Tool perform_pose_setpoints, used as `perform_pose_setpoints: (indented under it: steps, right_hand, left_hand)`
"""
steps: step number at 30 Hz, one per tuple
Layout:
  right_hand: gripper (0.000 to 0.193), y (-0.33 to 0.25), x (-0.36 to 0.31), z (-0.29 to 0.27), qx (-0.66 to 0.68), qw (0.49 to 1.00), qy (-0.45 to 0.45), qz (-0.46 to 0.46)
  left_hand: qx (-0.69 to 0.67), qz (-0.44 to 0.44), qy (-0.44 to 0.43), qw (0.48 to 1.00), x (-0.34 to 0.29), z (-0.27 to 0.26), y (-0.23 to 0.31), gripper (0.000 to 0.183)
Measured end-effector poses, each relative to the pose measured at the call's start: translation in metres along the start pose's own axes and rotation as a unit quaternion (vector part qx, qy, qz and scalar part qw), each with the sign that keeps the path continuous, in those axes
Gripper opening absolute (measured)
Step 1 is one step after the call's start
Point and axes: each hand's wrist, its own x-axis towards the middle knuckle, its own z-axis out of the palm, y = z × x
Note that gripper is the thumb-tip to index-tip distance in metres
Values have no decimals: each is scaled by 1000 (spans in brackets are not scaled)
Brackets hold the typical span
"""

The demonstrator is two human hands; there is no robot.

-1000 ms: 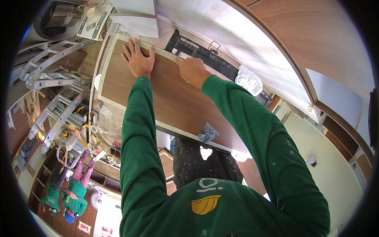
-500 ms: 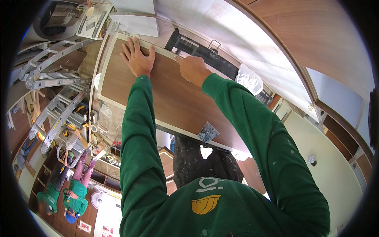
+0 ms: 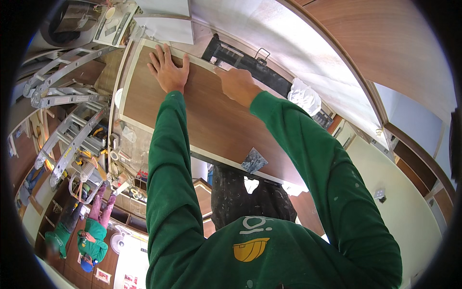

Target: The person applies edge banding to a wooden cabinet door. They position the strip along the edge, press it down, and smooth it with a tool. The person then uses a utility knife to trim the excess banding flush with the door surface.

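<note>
A brown wood-grain panel (image 3: 207, 118) with pale edging lies in front of me. My left hand (image 3: 171, 74) rests flat on its far left part, fingers spread toward the far edge. Closer to the middle of that edge is my right hand (image 3: 238, 84), its fingers curled closed at the pale edging. Whatever it grips is hidden under the fingers. A worn, blue-grey speckled square piece (image 3: 254, 160) lies on the near edge of the panel.
Beyond the panel lies a long black metal frame (image 3: 250, 65) with a crumpled white plastic bag (image 3: 304, 98) at its right end. Aluminium ladders (image 3: 72, 96) stand to the left. Two people in green tops, one a seated person (image 3: 91, 238), are at the lower left.
My right hand has shifted slightly right and toward me along the panel's far edge, its forearm with it. My left hand stays in place.
</note>
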Motion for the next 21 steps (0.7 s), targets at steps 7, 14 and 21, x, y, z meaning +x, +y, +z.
perform_pose_setpoints:
  steps: [7, 14, 21]
  right_hand:
    - [54, 3, 6, 7, -8, 1000, -2, 2]
    - [36, 2, 7, 4, -17, 1000, -8, 9]
    - [46, 2, 11, 6, -18, 1000, -22, 7]
  left_hand:
    - [2, 1, 0, 1000, 1, 1, -1, 79]
    - [0, -1, -2, 1000, 1, 1, 0, 79]
    - [-8, -1, 0, 1000, 1, 1, -1, 78]
